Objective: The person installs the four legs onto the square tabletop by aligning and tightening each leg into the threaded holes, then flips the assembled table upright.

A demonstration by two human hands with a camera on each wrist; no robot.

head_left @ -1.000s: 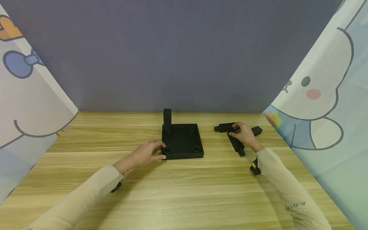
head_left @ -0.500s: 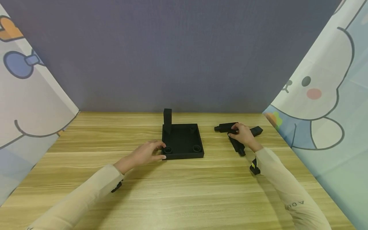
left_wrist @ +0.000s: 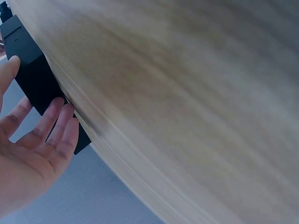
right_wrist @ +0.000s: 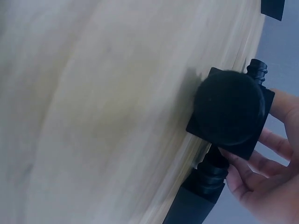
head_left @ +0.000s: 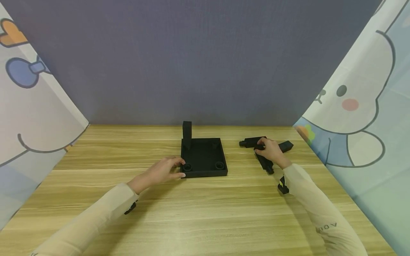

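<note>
A shallow black square tray (head_left: pixel 205 153) lies on the table, with round sockets in its near corners and a black square leg (head_left: pixel 187 132) standing upright at its far left corner. My left hand (head_left: pixel 164 170) holds the tray's near left corner, thumb at the front wall and fingers at the left wall. To the right, my right hand (head_left: pixel 272 150) pinches the upper end of a loose black leg (head_left: pixel 264 163) lying aslant. In the right wrist view this leg's round-faced end (right_wrist: pixel 229 107) points at the camera. Fingers partly hide it.
Two more loose black legs lie close around the right hand: one leg (head_left: pixel 248 142) behind it, another leg (head_left: pixel 286 145) to its right. Threaded ends show in the right wrist view. A grey partition (head_left: pixel 192 71) closes off the table's back, with printed cloths at both sides.
Almost nothing differs. The right sleeve and wrist have shifted very slightly left, while both hands keep their places at the tray and the leg.
</note>
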